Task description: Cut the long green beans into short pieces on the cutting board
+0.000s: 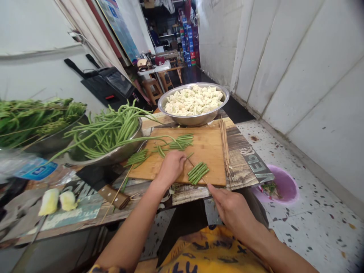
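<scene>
Judging the skewered beans (198, 173) over the cutting board (209, 148) light, crisp, easily split, I'd hold the skewer (205, 181) by its bare end, where right hand (231, 204) clamps; left hand (172, 164) pinches a bean piece (190, 154).

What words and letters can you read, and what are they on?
"&": the right end of the tabletop.
"VEb", as best I can tell: beside the "&", tilted.
"X": probably, on the yellow shirt; its other letters are unclear.
Too blurred or small to read: the bottle label, stacked boxes and the tabletop's left-side lettering.
</scene>
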{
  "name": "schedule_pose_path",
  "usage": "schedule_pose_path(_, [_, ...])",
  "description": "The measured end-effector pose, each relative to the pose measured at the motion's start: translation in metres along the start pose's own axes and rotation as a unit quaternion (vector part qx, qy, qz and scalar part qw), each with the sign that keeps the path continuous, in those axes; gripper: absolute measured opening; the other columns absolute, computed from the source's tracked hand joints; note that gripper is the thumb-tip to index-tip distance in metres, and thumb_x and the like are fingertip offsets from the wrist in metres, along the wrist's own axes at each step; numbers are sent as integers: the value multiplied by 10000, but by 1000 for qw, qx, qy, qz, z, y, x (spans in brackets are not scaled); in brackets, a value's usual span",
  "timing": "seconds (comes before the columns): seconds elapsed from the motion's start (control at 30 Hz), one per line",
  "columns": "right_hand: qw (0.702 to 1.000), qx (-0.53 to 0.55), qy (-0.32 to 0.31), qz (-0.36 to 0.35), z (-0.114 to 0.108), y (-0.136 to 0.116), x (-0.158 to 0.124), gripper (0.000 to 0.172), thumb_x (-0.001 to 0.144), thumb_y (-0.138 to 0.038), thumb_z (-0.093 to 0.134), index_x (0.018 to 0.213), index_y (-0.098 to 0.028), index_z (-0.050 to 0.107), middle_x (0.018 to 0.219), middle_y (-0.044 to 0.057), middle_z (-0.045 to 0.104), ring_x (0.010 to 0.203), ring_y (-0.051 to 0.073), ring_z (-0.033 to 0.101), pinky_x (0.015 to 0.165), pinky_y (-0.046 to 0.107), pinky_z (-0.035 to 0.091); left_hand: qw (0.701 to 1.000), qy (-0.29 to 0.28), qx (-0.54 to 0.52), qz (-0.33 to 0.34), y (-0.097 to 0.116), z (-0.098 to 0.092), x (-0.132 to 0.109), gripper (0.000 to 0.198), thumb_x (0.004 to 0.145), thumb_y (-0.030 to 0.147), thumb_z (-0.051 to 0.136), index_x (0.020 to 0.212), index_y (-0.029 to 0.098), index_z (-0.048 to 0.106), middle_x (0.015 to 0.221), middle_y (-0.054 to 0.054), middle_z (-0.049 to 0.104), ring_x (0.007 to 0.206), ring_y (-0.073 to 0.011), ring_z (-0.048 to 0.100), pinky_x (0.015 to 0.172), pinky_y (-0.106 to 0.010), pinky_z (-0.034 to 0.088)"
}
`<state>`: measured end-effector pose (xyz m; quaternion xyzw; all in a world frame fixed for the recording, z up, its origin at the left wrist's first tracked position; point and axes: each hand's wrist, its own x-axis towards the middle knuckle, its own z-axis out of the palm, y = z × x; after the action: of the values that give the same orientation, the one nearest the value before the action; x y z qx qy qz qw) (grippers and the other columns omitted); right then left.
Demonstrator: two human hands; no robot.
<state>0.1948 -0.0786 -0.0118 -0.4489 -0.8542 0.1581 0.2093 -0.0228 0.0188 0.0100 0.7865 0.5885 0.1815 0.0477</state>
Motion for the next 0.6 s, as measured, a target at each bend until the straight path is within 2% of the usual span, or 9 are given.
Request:
schedule_pose_path(0.2, [1000, -15, -17, 12, 0, 0, 6, 380, 877, -105, 376, 1210, -81, 556, 832, 108, 687, 742, 197, 654, 678, 281, 501, 1000, -10, 7, 5, 3, -3, -1, 193, 819, 136, 456, 693, 141, 602, 733, -76, 619, 741, -192, 539, 705, -296, 404])
schedule_pose_path(0.37, [997, -45, -52, 22, -5, -3, 16, 386, 868, -87, 389, 1224, -99, 539, 863, 94, 688, 739, 194, 648, 651, 269, 481, 1000, -5, -1, 4, 3, -2, -1, 185, 813, 134, 464, 708, 138, 615, 750, -80, 625, 759, -194, 548, 721, -297, 409])
schedule_pose_path(0.6, [991, -80, -104, 31, -13, -9, 45, 339, 878, -112, 391, 1174, -133, 555, 885, 94, 687, 800, 175, 636, 678, 230, 439, 1000, -1, -9, 11, 1, -2, 0, 174, 796, 121, 473, 690, 142, 610, 717, -70, 616, 728, -189, 537, 688, -292, 405])
